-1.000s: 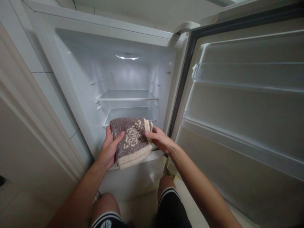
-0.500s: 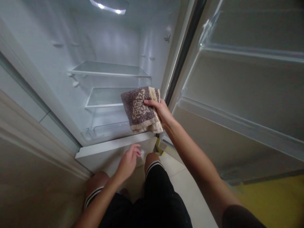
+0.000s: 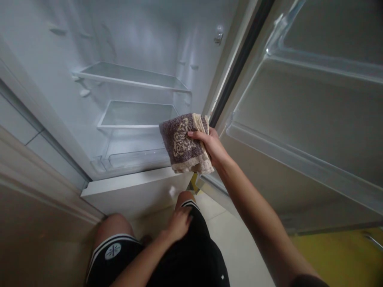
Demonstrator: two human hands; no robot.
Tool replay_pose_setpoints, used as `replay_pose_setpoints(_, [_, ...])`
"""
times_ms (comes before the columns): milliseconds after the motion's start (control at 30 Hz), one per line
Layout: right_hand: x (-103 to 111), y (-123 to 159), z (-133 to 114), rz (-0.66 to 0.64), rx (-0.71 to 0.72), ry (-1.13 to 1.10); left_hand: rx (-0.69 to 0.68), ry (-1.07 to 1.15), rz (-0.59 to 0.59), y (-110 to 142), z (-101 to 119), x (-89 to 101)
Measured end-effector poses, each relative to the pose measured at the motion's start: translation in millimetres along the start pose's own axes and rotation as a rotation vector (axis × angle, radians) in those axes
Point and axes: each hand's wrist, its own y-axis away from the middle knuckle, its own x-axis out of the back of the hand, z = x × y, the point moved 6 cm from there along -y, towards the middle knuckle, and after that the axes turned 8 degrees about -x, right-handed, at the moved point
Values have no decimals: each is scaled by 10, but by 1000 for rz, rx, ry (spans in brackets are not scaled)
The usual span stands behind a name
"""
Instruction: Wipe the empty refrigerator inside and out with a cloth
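My right hand [image 3: 209,145] grips a folded grey-brown towel [image 3: 183,142] with a cream pattern and cream edge, held up in front of the open fridge's lower right corner. My left hand [image 3: 179,223] rests low on my right knee, on the black shorts; its fingers are curled down on the leg and hold nothing. The fridge [image 3: 89,167] stands open before me, with two glass shelves [image 3: 134,75] and a clear drawer [image 3: 137,159] at the bottom, all bare.
The open fridge door [image 3: 299,131] with bare door racks fills the right side. A closed white lower compartment front [image 3: 131,191] sits under the cavity. A wall and cabinet side stand at the left. Pale floor tiles and a yellow patch lie at the lower right.
My left hand let go of the towel and dropped to my knee. The right hand keeps the towel alone, shifted right. The view has come closer and tilted down.
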Motion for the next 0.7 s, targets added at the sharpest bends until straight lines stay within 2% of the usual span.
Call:
replay_pose_setpoints(67, [-49,-55,-6,-6,-4,-49,-200,5,-71,-40,277,-252])
replay_pose_setpoints(100, [-73,-86,-14,-11,-12,-79,-284,-17,-107,-43,316,-339])
replay_pose_setpoints(133, [-89,-118,-21,-15,-29,-110,-326,-65,-131,-40,261,-378])
replay_pose_setpoints(200, [-93,-189,-27,-20,-82,-162,-267,-171,-116,-24,-82,-283])
replay_pose_setpoints(267, [-70,-279,-31,-9,-120,-177,-146,-266,-55,35,-501,-28])
replay_pose_setpoints(333, [-41,-382,-56,50,-79,-170,-101,-334,4,131,-780,265])
replay_pose_setpoints(400, [-30,-465,-133,179,81,-166,-161,-384,76,236,-886,565])
replay_pose_setpoints(467, [-84,-494,-280,332,339,-118,-286,-471,189,359,-903,913])
replay_pose_setpoints(533, [-251,-512,-488,446,612,40,-385,-603,295,509,-945,1308])
replay_pose_setpoints(600, [-522,-617,-731,497,838,300,-406,-727,334,667,-1070,1714])
replay_pose_setpoints(667, [-843,-886,-954,486,955,609,-386,-790,311,824,-1250,2078])
replay_pose_setpoints(700, [-1001,-1090,-1040,452,954,765,-373,-799,288,902,-1346,2224])
